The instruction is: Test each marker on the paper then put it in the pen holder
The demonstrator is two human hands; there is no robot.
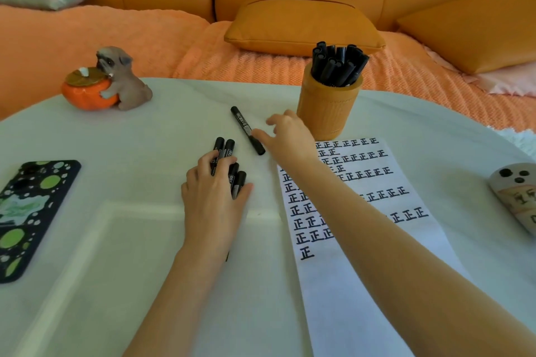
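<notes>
Nearest me, a long white strip of paper (pixel 353 284) covered with rows of black characters runs up the round white table (pixel 130 284) from about 5 o'clock toward 1 o'clock, partly under my right forearm. At 9 o'clock lies a dark phone with green blotches on its case (pixel 29 211).

My left hand (pixel 214 200) lies palm down near the middle of the table on a bunch of black markers (pixel 229 151). Its grip is loose, the fingers spread over them rather than wrapped round, and the caps poke out at 12 o'clock.

My right hand (pixel 290 136) reaches past it with an open, relaxed grip, the thumb just touching a single black marker (pixel 246 129) that lies apart, slanting from 11 to 5 o'clock.

Just beyond that hand, at 1 o'clock, stands the orange ribbed cylindrical pen holder (pixel 329 107), packed with upright black markers. At 10 o'clock sits a grey pug figurine hugging an orange pumpkin (pixel 110 81).
</notes>
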